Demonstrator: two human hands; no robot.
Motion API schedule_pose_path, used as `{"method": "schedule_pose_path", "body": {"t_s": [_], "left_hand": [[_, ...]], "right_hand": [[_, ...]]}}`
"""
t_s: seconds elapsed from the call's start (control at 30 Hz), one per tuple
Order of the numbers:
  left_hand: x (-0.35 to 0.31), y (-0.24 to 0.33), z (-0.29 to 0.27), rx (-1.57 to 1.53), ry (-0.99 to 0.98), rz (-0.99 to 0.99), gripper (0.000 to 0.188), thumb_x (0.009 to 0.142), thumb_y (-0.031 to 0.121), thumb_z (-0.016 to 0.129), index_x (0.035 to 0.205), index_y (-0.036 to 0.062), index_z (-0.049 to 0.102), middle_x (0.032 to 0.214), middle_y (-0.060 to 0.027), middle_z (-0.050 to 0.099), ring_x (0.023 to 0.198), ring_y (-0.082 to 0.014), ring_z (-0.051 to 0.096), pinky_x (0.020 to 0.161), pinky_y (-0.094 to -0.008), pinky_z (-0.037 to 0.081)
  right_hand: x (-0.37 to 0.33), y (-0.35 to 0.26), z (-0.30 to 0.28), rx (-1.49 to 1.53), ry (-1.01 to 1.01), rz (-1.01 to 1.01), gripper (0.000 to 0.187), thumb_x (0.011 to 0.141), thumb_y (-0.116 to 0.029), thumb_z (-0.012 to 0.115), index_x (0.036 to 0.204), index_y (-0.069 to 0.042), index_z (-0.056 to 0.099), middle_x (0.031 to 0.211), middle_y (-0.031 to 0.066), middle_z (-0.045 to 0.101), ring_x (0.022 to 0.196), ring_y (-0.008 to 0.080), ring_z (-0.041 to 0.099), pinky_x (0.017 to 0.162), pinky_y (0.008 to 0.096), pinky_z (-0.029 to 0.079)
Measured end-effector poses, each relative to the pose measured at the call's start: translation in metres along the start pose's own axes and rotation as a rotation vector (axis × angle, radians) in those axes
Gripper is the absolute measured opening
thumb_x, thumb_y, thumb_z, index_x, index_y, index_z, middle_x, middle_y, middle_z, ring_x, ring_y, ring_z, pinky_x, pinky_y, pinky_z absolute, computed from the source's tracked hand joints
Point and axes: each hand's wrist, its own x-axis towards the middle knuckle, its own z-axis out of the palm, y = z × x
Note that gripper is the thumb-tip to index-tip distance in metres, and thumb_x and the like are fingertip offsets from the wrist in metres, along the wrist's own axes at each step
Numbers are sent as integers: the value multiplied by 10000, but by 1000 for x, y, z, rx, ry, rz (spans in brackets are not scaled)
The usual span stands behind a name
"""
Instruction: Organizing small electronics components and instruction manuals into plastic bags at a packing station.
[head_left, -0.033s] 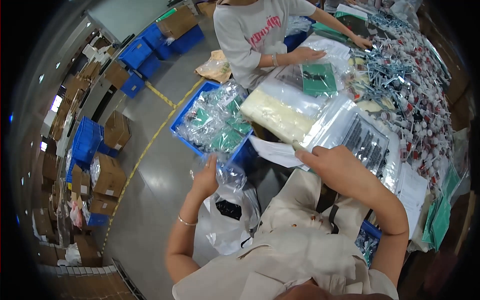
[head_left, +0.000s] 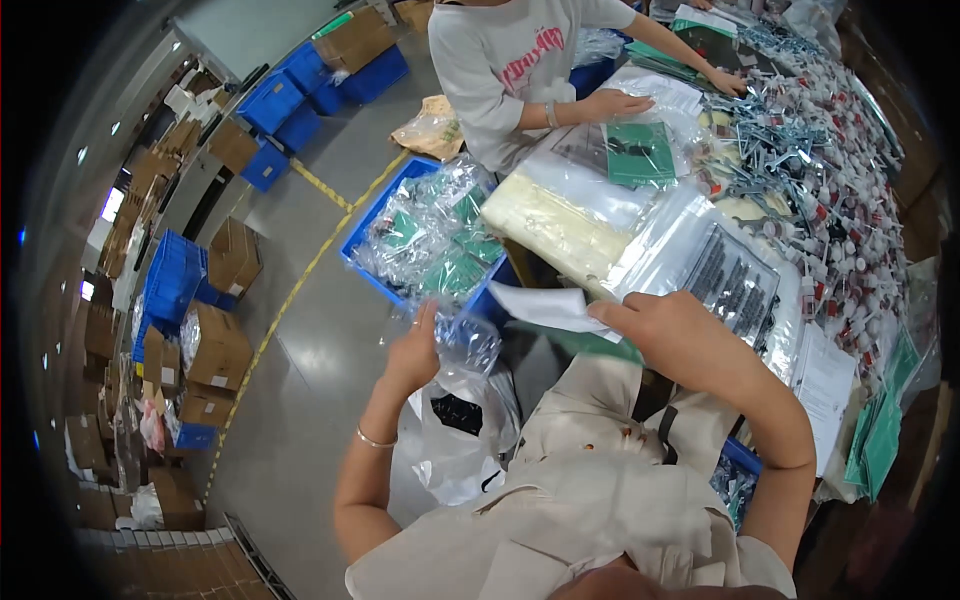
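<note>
My left hand (head_left: 412,355) is closed on a clear plastic bag (head_left: 465,340) beside the near edge of a blue bin (head_left: 362,235). That bin is heaped with clear packets (head_left: 420,225) holding green sheets. Between thumb and fingers, my right hand (head_left: 665,335) grips a folded white paper (head_left: 545,308), held over my lap. A green sheet (head_left: 590,343) shows partly under the paper; whether I hold it too I cannot tell. Just beyond my right hand lie flat clear bags (head_left: 660,245), one with dark contents (head_left: 735,285), on the table.
Across the table, a co-worker's hand (head_left: 612,105) rests near a green packet (head_left: 640,155). Small white and red parts (head_left: 850,220) and grey-blue pieces (head_left: 770,150) are piled at right. A white bag (head_left: 460,450) hangs by my knees. Cartons (head_left: 215,350) line the left floor.
The white paper has shifted slightly left, and more of the green sheet shows below it. The plastic bag at my left hand has spread a little. The co-worker has moved slightly.
</note>
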Motion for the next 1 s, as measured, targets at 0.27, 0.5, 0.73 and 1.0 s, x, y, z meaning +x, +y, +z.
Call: {"method": "schedule_pose_path", "body": {"t_s": [0.27,0.5,0.73,1.0], "left_hand": [[12,79,-44,-243,57,204,823,688,-39,495,1426,23,135,1504,-177,142,964,-442,556,769,-466,478],[12,128,-51,-75,-10,377,884,630,-69,528,1426,18,154,1495,-202,155,818,-397,615,578,-450,489],[24,165,-39,-238,186,551,785,667,-39,509,1384,-65,191,1466,-240,208,734,-411,611,533,-430,487],[9,220,-44,-440,-17,688,845,664,-65,495,1418,-24,114,1470,-259,161,978,-484,521,689,-463,488]], "right_hand": [[-19,50,63,1136,-181,554,175,910,-98,539,1026,-2,629,750,13,634,620,47,545,562,230,468],[-39,59,130,981,432,711,167,928,-107,501,942,33,591,656,58,580,561,77,522,510,259,439],[-51,30,94,819,229,655,174,940,-95,466,918,65,528,596,132,577,491,199,622,419,318,483],[-17,38,124,920,227,528,177,826,10,465,962,85,550,665,191,622,466,265,623,423,352,494]]}}
